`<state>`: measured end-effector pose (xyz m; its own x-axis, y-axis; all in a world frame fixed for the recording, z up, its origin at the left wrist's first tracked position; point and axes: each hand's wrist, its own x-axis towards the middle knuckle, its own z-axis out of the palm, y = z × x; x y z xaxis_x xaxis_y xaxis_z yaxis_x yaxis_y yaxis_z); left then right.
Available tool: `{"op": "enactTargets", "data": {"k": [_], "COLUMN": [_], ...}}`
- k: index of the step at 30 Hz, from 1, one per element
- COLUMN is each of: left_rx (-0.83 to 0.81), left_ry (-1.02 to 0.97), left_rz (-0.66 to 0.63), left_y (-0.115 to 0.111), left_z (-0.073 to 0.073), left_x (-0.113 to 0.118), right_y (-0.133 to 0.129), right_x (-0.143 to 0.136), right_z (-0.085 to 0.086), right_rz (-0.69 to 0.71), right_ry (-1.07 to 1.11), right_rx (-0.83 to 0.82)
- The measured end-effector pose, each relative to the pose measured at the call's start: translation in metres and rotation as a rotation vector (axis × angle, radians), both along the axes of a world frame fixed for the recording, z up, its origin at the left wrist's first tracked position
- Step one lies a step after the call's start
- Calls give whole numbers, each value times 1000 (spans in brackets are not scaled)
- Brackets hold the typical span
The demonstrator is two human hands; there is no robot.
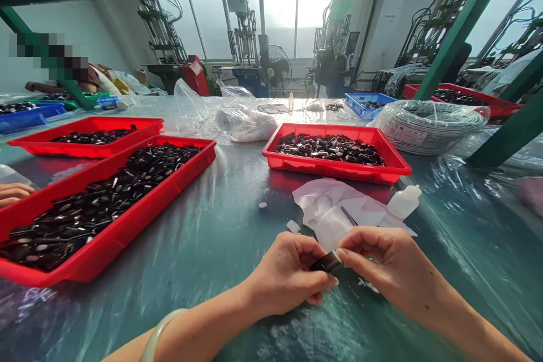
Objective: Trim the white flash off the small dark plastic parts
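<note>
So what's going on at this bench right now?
A person holds one small black plastic part between the left hand and the right hand, fingertips pinching it above the plastic-covered table. A white cloth and a small white squeeze bottle lie just beyond. Red trays of similar black parts sit left and ahead.

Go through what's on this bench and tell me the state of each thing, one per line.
Left hand: shut on small black part.
Right hand: pinching the same part's other end.
Near red tray: full of black parts.
Middle red tray: filled with black parts.
Far red tray: thin layer of parts.
White squeeze bottle: lying on its side.
White cloth: crumpled, spread flat.
Cable coil: wound, wrapped in plastic.
</note>
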<state>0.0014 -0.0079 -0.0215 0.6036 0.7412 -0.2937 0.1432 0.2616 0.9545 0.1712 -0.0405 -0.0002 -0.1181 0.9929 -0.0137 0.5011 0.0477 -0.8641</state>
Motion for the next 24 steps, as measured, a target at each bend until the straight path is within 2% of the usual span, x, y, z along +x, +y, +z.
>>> {"op": "enactTargets", "data": {"k": [20, 24], "left_rx": [2, -13], "left_ry": [5, -9], "left_rz": [18, 43], "left_y": [-1, -1], "left_z": [-2, 0], "left_x": [-1, 0], "right_y": [1, 0], "right_x": [1, 1], "right_z": [-3, -5], "right_rz": [23, 24], "right_ry": [37, 76], "right_rx": [13, 85]}}
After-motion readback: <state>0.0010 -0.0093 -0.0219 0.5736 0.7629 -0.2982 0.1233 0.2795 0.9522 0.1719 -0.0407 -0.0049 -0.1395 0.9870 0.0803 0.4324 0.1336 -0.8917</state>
